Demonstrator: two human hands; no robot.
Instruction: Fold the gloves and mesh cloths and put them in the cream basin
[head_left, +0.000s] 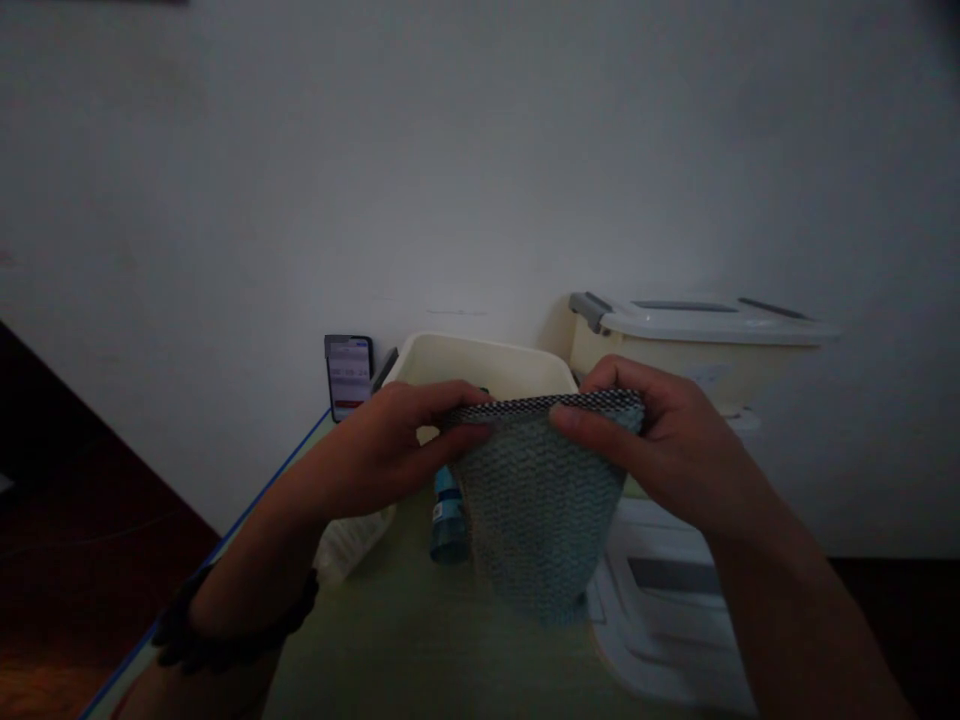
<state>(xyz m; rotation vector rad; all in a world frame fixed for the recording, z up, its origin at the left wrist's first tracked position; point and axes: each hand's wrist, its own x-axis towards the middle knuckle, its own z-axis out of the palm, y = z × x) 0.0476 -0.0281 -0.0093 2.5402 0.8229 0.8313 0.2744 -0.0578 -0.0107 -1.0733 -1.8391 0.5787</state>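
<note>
A pale blue-green textured cloth (544, 510) with a black-and-white checked edge hangs down between my hands above the table. My left hand (397, 430) pinches the left end of that edge between thumb and fingers. On the other end my right hand (652, 425) is closed, thumb in front and fingers behind. The edge is stretched nearly level. Behind the cloth stands an open cream bin (487, 350), its lower part hidden. Below my left hand, a blue bottle (448, 525) is partly covered by the cloth.
A phone (349, 378) leans upright against the wall at the back left. A lidded cream storage box (690, 335) stands at the back right. A white lid (667, 600) with a grey handle lies at right. A pale, see-through package (351, 542) rests on the green table (375, 650).
</note>
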